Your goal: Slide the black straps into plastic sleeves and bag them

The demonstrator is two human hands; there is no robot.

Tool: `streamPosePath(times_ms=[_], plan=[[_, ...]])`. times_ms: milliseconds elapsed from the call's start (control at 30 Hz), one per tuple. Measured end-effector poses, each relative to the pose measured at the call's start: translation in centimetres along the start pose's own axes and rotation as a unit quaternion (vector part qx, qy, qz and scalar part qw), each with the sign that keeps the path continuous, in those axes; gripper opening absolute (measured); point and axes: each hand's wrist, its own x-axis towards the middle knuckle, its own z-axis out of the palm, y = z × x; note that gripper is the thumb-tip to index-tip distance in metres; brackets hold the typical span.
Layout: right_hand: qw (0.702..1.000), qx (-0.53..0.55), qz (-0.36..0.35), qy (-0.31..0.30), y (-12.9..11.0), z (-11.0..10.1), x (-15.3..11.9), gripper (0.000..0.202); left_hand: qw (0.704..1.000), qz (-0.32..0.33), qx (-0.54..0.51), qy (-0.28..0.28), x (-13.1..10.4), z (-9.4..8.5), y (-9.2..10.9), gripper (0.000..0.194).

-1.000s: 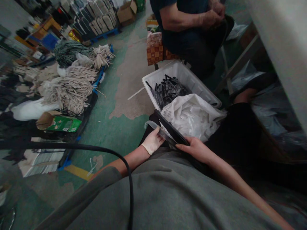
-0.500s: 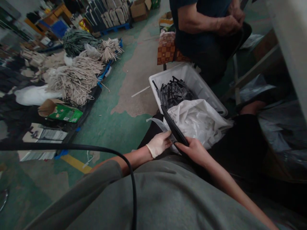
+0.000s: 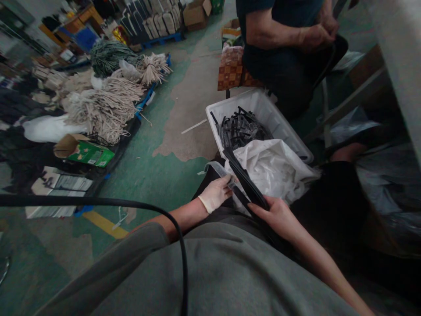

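Observation:
My left hand [image 3: 215,194], in a pale glove, pinches a clear plastic strip [image 3: 217,168] whose free end curls out to the left. Bare and closed, my right hand [image 3: 274,215] grips a bundle of long black strips [image 3: 246,181] that points up and away from me. One black strip [image 3: 239,194] is apart from the bundle and runs from my right hand to the clear plastic at my left fingertips. Just beyond the hands lies a white plastic bag [image 3: 274,169], partly over the near side of a white bin [image 3: 283,125]. Short black pieces [image 3: 241,127] are piled inside the bin.
Another person's hands [image 3: 319,35] are beyond the bin, beside a brown checkered seat [image 3: 230,70]. Beige cord bundles [image 3: 108,105] and a green box [image 3: 90,153] lie at the left. A black cable [image 3: 131,203] crosses the near left. A grey table edge [image 3: 394,57] stands at the right.
My right hand has shifted slightly right and down with the bundle. One black strip now stands apart from the rest, between the hands. The clear strip's free end has curled more.

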Motion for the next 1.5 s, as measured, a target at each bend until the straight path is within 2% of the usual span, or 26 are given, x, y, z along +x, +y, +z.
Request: streamPosePath(times_ms=[67, 167, 233, 300, 433, 500, 600, 733, 867, 933, 1033, 1133, 1200, 1267, 1333, 1400, 1500], plan=[[1.000, -0.009, -0.006, 0.014, 0.3, 0.1, -0.3, 0.034, 1.000, -0.016, 0.009, -0.005, 0.0, -0.2, -0.2, 0.021], [0.999, -0.024, -0.008, 0.046, 0.1, 0.5, 0.4, 0.033, 0.994, -0.087, 0.050, -0.049, -0.4, 0.1, -1.4, 0.022], [0.998, 0.011, -0.008, 0.057, -0.1, 0.5, 1.1, 0.033, 0.991, -0.106, 0.058, -0.054, -0.7, 0.5, -1.8, 0.022], [0.994, 0.085, 0.003, 0.071, 0.0, 0.2, 1.6, 0.035, 0.993, -0.105, 0.041, -0.041, -0.9, 0.9, -1.2, 0.021], [0.960, 0.219, 0.011, 0.173, 0.9, -0.7, 1.2, 0.035, 0.992, -0.120, -0.008, -0.024, -1.1, 0.8, 1.4, 0.019], [0.956, 0.228, -0.014, 0.181, 1.3, -0.6, 0.6, 0.033, 0.992, -0.118, -0.029, -0.020, -1.0, 0.7, 2.4, 0.018], [0.964, 0.211, -0.079, 0.140, 1.7, 0.3, -0.3, 0.034, 0.993, -0.111, -0.039, -0.022, -0.6, 0.6, 2.9, 0.018], [0.957, 0.167, -0.191, 0.141, 1.6, 1.4, -0.9, 0.024, 0.993, -0.110, -0.024, -0.040, 0.3, 0.4, 2.1, 0.014], [0.949, 0.140, -0.244, 0.143, 1.0, 1.3, -0.6, 0.014, 0.991, -0.119, -0.006, -0.055, 0.7, 0.3, 0.5, 0.013], [0.956, 0.121, -0.225, 0.144, 0.9, 1.1, -0.1, 0.013, 0.991, -0.117, -0.004, -0.061, 0.6, 0.6, -0.4, 0.013], [0.967, 0.140, -0.145, 0.159, 0.9, 0.9, 1.0, 0.025, 0.985, -0.148, 0.009, -0.090, -0.2, 1.2, -1.1, 0.017], [0.966, 0.210, -0.090, 0.124, 1.1, 0.5, 1.6, 0.033, 0.966, -0.200, 0.041, -0.160, -1.0, 1.3, -0.9, 0.038], [0.964, 0.234, -0.067, 0.108, 1.3, -0.1, 1.3, 0.034, 0.952, -0.239, 0.057, -0.183, -1.2, 0.9, -0.4, 0.052], [0.959, 0.253, -0.040, 0.119, 1.4, -0.7, 0.5, 0.037, 0.953, -0.257, 0.054, -0.152, -0.9, 0.0, 0.4, 0.061], [0.948, 0.292, -0.018, 0.124, 1.3, -1.4, -0.7, 0.037, 0.971, -0.225, 0.010, -0.084, -0.1, -1.1, 1.6, 0.063], [0.933, 0.342, -0.020, 0.106, 1.0, -2.1, -1.9, 0.035, 0.986, -0.154, -0.056, -0.012, 1.0, -2.1, 3.4, 0.061], [0.918, 0.388, -0.071, 0.045, 0.4, -2.7, -3.2, 0.035, 0.989, -0.019, -0.122, 0.080, 2.7, -3.0, 6.3, 0.051]])
